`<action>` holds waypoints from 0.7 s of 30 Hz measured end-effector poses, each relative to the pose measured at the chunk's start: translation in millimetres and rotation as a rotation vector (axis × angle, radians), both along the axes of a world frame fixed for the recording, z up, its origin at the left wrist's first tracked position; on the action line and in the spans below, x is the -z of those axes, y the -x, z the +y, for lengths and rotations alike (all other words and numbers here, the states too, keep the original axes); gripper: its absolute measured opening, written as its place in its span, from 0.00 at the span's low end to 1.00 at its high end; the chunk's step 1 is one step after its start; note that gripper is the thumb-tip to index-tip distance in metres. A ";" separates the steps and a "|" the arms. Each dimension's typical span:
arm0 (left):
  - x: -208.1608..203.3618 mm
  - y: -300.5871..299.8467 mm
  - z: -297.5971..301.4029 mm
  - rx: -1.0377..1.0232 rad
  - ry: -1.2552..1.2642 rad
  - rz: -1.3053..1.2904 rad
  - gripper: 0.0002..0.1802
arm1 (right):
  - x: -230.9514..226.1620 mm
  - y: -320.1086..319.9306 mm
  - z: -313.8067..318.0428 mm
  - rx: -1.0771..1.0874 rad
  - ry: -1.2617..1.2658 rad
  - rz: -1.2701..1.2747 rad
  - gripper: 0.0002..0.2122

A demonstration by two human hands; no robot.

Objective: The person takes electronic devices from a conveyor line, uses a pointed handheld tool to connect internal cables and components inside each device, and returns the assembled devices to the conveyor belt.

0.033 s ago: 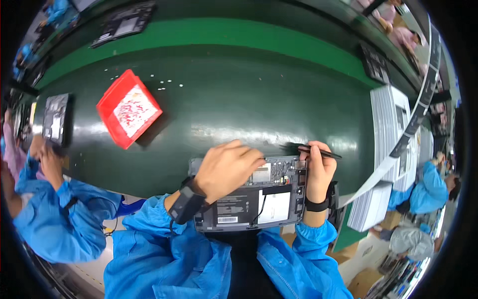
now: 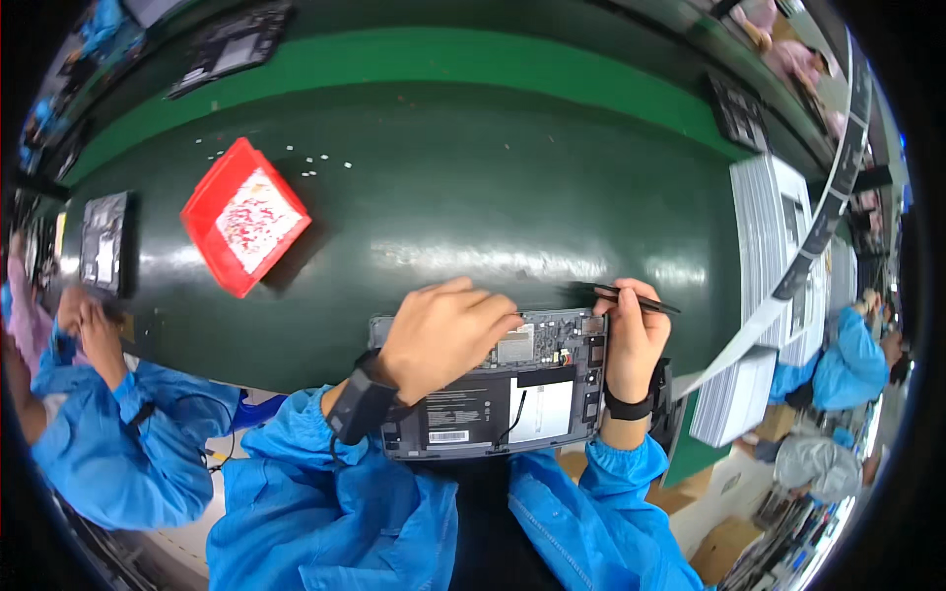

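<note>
An opened laptop base (image 2: pixel 473 448) lies at the table's near edge, its inside facing up. The black battery (image 2: pixel 463 409), a white panel and a circuit board with a metal shield (image 2: pixel 515 345) show in it. My left hand (image 2: pixel 448 330) rests over the board's left part, fingers bent, thumb and fingertips together at the shield's upper edge; anything between them is hidden. At the base's right side, my right hand (image 2: pixel 636 330) holds black tweezers (image 2: pixel 655 305), tips pointing left above the far edge. Both wrists wear black bands.
A red bin (image 2: pixel 202 207) with small red-and-white pieces stands at the left, with tiny white bits (image 2: pixel 315 163) beside it. Stacked white sheets (image 2: pixel 759 246) line the right edge near a hanging strip (image 2: pixel 818 236). A co-worker (image 2: pixel 128 433) sits left by another laptop part (image 2: pixel 103 241).
The view has shifted slightly, so the red bin sits a little further left in the picture. Both hands keep nearly the same place on the laptop base.
</note>
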State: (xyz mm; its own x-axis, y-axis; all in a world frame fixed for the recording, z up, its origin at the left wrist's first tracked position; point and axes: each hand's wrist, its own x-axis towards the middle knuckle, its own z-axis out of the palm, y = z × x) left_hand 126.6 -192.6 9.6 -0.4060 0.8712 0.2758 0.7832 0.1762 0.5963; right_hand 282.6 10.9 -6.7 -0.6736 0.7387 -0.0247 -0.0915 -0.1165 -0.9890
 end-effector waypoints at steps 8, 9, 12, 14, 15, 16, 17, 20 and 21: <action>-3.4 -5.1 4.5 -0.002 -0.114 0.001 0.06 | -46.2 -41.0 -44.4 0.048 -0.261 0.016 0.05; -2.1 -2.0 5.0 -0.008 -0.088 -0.006 0.06 | -47.7 -33.8 -49.8 -0.061 -0.261 -0.036 0.05; -6.0 2.1 -1.8 0.008 -0.058 -0.038 0.07 | -47.7 -12.8 -53.8 -0.300 -0.438 -0.162 0.07; -6.2 4.0 -8.4 0.032 -0.059 -0.043 0.08 | -43.9 -8.5 -60.4 -0.372 -0.341 -0.241 0.10; -5.7 4.3 -10.7 0.022 -0.052 -0.040 0.08 | -43.9 -7.7 -61.2 -0.382 -0.335 -0.236 0.10; -5.0 4.0 -12.2 0.036 -0.053 0.003 0.08 | -45.2 -8.7 -61.5 -0.358 -0.393 -0.257 0.10; -3.8 3.1 -13.4 0.053 -0.056 0.044 0.09 | -46.1 -11.0 -62.2 -0.330 -0.452 -0.281 0.11; -0.3 2.2 -17.6 0.048 -0.052 0.089 0.10 | -45.0 -14.7 -59.0 -0.340 -0.490 -0.295 0.12; 0.5 1.4 -18.4 0.043 -0.046 0.114 0.11 | -46.4 -14.7 -57.2 -0.373 -0.533 -0.332 0.12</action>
State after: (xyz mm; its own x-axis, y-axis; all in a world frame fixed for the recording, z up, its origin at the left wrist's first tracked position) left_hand 125.2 -211.0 9.1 -0.3324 0.8727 0.3577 0.8524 0.1156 0.5100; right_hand 297.3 -46.3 39.7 -0.9024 0.4300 0.0276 0.1747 0.4237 -0.8888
